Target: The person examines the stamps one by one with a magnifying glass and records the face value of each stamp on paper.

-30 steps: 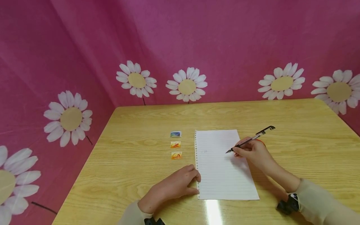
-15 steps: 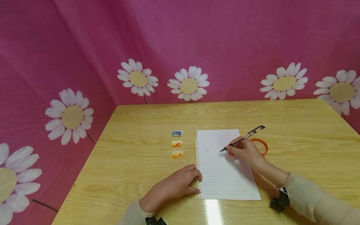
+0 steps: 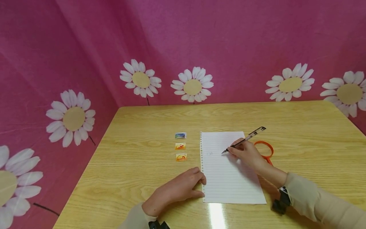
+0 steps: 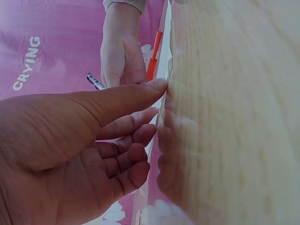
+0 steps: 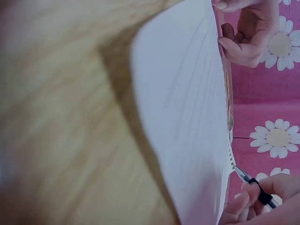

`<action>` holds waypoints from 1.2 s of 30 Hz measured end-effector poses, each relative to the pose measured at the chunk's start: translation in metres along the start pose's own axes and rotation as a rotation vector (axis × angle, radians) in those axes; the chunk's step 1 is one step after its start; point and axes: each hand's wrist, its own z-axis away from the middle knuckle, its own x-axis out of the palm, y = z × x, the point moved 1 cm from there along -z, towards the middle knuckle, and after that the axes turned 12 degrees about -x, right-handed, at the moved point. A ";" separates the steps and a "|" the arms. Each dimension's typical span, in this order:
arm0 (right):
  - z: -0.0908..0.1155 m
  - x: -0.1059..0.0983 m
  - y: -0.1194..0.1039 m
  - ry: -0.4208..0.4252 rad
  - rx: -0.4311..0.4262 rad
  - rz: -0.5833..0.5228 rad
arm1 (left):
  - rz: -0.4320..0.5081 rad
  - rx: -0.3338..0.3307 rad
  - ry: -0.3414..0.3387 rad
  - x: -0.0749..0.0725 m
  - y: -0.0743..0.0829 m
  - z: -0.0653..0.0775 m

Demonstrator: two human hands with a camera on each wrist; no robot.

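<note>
In the head view my right hand (image 3: 246, 156) pinches a black-capped clear pen (image 3: 248, 137), tip pointing down and left at a sheet of lined paper (image 3: 228, 184). The right wrist view shows the pen's metal tip (image 5: 240, 172) close to the sheet's punched edge; whether it touches is unclear. Faint handwriting (image 3: 210, 154) lies left of the tip. My left hand (image 3: 183, 186) rests with thumb and loosely bent fingertips on the paper's lower left edge; in the left wrist view its fingers (image 4: 136, 152) hold nothing thick.
A red-rimmed magnifying glass (image 3: 267, 156) lies right of the paper, its handle partly behind my right forearm. Left of the sheet, a blue stamp (image 3: 180, 135) and two yellow stamps (image 3: 180, 146) form a column on the wooden table (image 3: 137, 143). A flowered pink cloth hangs behind.
My right hand has moved left across the paper with the pen, bringing its tip nearer the handwriting and uncovering the magnifying glass. The left hand stays at the paper's edge.
</note>
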 end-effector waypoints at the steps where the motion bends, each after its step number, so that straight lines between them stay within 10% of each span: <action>1: -0.001 0.001 0.000 0.000 0.000 0.022 | 0.000 0.002 0.000 0.000 0.000 0.000; 36: 0.000 0.016 0.008 0.078 -0.059 0.143 | 0.004 -0.012 -0.015 -0.002 0.000 0.001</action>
